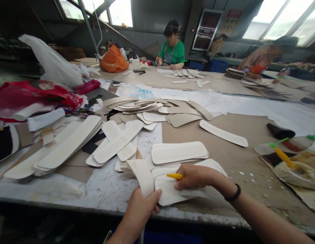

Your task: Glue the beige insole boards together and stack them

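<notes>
My left hand (143, 206) grips a white curved strip (141, 174) near the table's front edge, thumb on top. The strip bends upward and away from the fingers. In my right hand (194, 177) is a yellow pointed tool (175, 176), its tip directed left; the tool's kind cannot be made out. That hand sits over a flat white piece (169, 191) with rounded corners. Just behind lies a small stack of white rounded pieces (179, 151). Left of my hands, more white strips (119, 142) cross each other in a loose pile.
A stack of long white strips (68, 145) lies at left, near a red bag (37, 93). Bottles with green tips (271, 145) and a black cone (280, 131) stand or lie at right. Across the table, a person in green (176, 54) and another person (261, 64) work.
</notes>
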Demonstrator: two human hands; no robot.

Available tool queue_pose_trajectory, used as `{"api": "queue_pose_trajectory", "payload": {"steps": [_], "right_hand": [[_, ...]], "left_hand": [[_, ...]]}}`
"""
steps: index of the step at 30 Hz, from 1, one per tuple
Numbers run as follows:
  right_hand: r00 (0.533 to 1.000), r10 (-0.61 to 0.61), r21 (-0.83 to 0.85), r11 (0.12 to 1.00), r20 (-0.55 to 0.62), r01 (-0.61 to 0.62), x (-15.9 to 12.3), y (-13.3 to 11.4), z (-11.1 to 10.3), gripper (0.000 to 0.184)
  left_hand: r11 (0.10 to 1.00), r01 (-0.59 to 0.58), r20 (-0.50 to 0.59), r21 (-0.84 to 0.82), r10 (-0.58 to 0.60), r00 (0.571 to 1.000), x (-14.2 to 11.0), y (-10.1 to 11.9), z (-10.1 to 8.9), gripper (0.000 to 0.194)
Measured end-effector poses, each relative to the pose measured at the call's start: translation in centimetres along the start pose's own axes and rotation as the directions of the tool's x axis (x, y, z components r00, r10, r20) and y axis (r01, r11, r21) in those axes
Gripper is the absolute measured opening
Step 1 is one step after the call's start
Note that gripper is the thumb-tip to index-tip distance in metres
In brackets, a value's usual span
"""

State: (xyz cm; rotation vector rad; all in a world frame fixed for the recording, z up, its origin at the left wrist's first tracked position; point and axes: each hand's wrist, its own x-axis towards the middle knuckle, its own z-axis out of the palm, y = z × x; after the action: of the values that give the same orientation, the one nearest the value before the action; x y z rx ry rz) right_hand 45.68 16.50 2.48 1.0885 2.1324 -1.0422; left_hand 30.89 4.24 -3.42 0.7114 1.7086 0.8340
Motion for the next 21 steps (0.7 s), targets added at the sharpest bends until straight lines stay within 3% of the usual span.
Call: {"api": "queue_pose_trajectory", "payload": {"steps": [21], "right_hand": [[0.999, 0.023, -0.093, 0.995, -0.049, -0.027, -0.27, -0.44, 0.53, 0.032]], "left_hand": [[0.996, -0.072, -0.017, -0.047, 0.072, 0.997, 0.04, -0.18, 0.35, 0.026]]}}
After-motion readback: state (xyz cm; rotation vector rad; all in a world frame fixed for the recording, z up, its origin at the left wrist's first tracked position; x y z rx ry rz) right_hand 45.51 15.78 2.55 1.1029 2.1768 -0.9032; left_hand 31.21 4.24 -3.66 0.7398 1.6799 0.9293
